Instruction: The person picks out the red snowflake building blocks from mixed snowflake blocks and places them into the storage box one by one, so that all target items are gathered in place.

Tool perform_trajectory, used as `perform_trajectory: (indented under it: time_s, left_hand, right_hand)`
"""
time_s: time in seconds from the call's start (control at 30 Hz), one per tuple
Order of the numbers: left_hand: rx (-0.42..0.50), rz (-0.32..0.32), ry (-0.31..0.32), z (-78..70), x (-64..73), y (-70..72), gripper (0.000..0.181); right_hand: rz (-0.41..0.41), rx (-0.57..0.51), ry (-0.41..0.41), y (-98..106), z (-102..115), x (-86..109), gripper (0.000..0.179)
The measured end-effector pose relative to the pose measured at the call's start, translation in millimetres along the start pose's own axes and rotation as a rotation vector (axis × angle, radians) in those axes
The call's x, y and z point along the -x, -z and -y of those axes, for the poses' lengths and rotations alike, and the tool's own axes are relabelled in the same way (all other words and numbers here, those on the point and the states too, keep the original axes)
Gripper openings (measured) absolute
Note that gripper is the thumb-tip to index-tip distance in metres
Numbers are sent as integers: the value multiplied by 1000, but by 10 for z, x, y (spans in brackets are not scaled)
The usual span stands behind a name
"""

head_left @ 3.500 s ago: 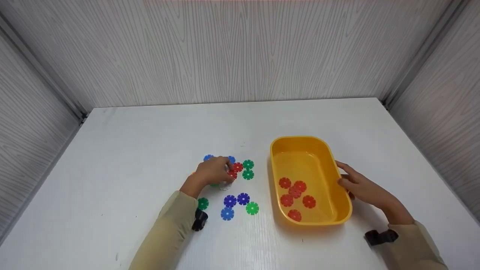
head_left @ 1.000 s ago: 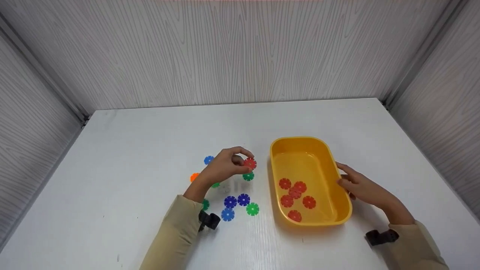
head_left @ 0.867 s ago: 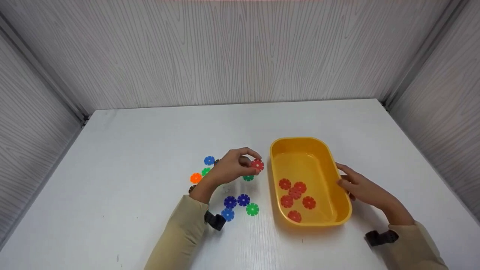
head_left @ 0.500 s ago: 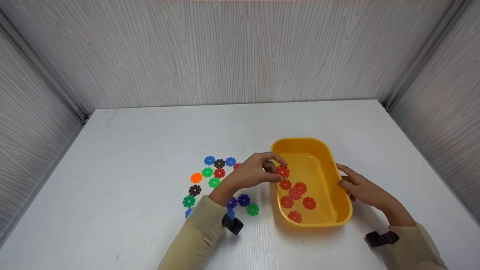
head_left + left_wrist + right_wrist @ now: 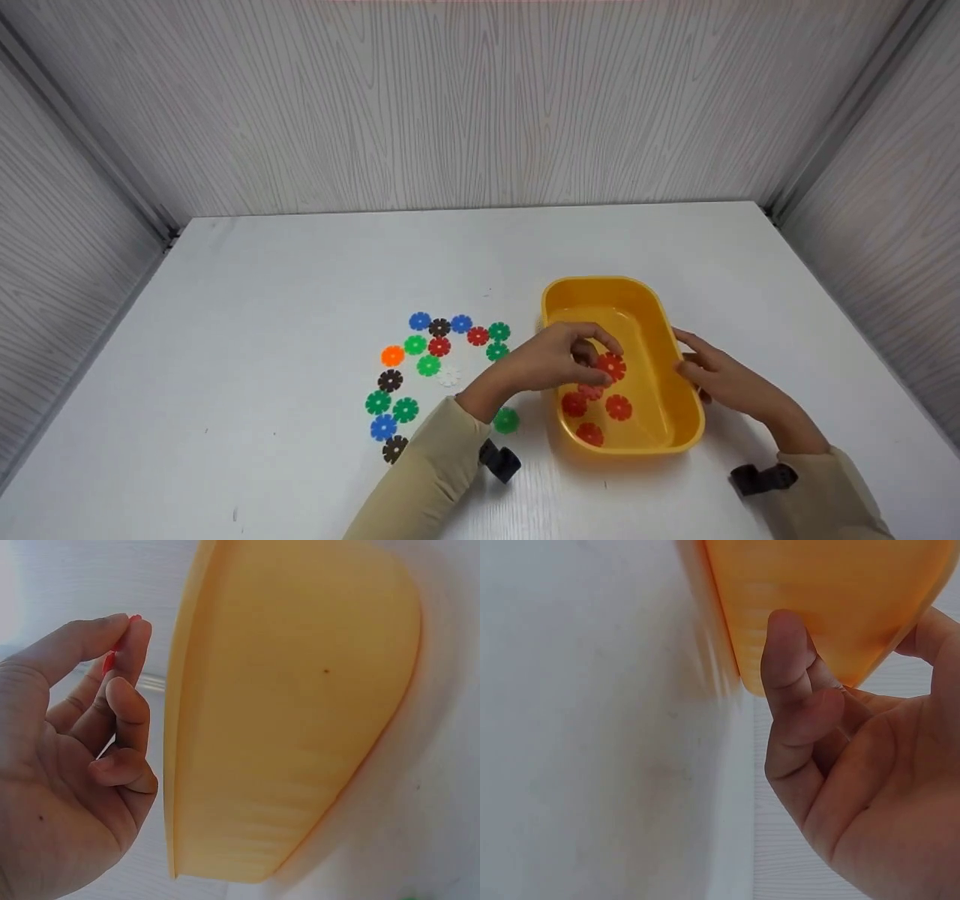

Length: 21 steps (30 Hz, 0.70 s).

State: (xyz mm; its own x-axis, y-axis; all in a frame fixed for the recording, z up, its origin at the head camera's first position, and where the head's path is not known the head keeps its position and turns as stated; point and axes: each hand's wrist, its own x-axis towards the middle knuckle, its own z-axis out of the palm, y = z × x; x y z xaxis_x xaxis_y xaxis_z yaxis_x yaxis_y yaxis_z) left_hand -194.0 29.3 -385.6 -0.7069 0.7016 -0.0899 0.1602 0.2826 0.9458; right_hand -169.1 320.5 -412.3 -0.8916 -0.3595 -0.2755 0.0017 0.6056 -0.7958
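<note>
My left hand (image 5: 559,360) reaches in over the left side of the yellow plastic bin (image 5: 646,330). Between thumb and index finger it pinches a red snowflake disc (image 5: 613,367), edge-on as a thin red sliver (image 5: 110,662) in the left wrist view. Below it, several red discs (image 5: 619,407) lie on the bin's floor, some hidden by the hand. My right hand (image 5: 731,375) holds the bin's right rim. The right wrist view shows its curled fingers (image 5: 787,652) by the bin's outer wall (image 5: 840,592).
Left of the bin, loose snowflake discs lie scattered on the white table (image 5: 300,300): blue (image 5: 419,321), green (image 5: 377,403), black (image 5: 390,380), orange (image 5: 392,355), white (image 5: 448,376) and two red (image 5: 439,346). My left forearm (image 5: 427,472) covers some. A pale wood-grain wall (image 5: 480,105) stands behind.
The left hand picked up a red disc from the scattered ones and carried it right, over the bin's rim to above its inside. The right hand and the bin have stayed in place.
</note>
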Motion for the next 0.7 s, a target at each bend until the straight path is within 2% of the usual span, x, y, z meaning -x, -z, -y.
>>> perform_trajectory:
  time_s: [0.4, 0.7]
  left_hand:
    - [-16, 45, 23, 16, -38, -79, 28]
    - [-124, 58, 29, 2, -41, -98, 28]
  right_hand:
    - [-13, -14, -8, -6, 10, -6, 63]
    - [-20, -23, -28, -10, 4, -1, 63]
